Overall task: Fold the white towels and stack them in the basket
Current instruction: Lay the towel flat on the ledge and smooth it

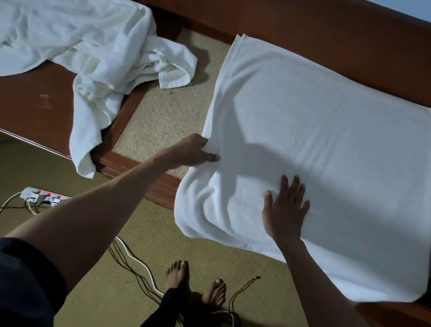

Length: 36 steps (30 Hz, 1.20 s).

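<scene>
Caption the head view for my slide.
The left hand pinches the edge of the folded white towel while the right hand presses it flat; crumpled towels lie nearby.

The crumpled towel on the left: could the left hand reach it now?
Probably yes: only bare surface lies between the left hand and the crumpled towel, though it pinches the folded towel's edge and must let go first.

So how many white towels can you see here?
2: one folded towel, left hand gripping, right hand pressing it; one crumpled heap at left, possibly hiding more.
</scene>
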Available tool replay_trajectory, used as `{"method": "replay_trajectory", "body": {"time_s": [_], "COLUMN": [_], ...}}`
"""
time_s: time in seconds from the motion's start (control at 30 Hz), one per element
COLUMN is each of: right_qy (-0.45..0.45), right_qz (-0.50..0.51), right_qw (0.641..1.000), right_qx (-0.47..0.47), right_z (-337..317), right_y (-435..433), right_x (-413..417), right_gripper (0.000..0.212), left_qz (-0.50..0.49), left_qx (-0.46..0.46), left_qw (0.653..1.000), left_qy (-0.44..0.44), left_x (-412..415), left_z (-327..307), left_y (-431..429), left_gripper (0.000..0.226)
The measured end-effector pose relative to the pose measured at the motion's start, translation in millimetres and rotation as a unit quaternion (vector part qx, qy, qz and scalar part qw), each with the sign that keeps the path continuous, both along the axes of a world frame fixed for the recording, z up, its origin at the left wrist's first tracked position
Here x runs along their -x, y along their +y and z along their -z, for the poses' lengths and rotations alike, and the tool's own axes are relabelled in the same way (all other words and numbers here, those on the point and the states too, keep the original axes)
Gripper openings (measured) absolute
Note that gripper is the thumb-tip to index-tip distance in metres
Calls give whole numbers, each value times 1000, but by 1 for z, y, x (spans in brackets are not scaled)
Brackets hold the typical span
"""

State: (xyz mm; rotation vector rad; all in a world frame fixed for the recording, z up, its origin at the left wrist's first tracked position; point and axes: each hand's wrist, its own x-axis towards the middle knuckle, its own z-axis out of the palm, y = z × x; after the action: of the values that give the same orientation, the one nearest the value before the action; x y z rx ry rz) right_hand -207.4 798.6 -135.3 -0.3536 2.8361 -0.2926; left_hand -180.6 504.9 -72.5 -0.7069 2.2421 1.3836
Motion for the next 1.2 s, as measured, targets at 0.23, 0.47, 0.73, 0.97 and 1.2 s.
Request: {"method": "replay_trajectory", "body": {"time_s": [0.23, 0.47, 0.73, 0.97, 1.2], "right_qy": [-26, -74, -119, -157, -192], "right_qz": [10, 12, 20, 17, 11], "right_qw": [1000, 997, 993, 987, 980], "right_qx": [-10, -7, -10, -23, -44], "right_z": [0, -3, -13, -17, -24], "right_y": [0, -2, -5, -6, -8], "right_x": [0, 5, 6, 8, 11], "right_gripper": [71, 73, 71, 72, 72], "left_qz": [-98, -156, -87, -7, 37], "left_qx": [-250, -117, -252, -45, -85], "left_qw": [963, 980, 961, 997, 987], "left_qy": [-28, 47, -76, -63, -128], "left_x": [-5, -22, -56, -61, -83], "left_z": [2, 1, 0, 3, -7], "left_y": [-20, -46, -34, -47, -53], "left_gripper": [39, 35, 63, 36, 38]}}
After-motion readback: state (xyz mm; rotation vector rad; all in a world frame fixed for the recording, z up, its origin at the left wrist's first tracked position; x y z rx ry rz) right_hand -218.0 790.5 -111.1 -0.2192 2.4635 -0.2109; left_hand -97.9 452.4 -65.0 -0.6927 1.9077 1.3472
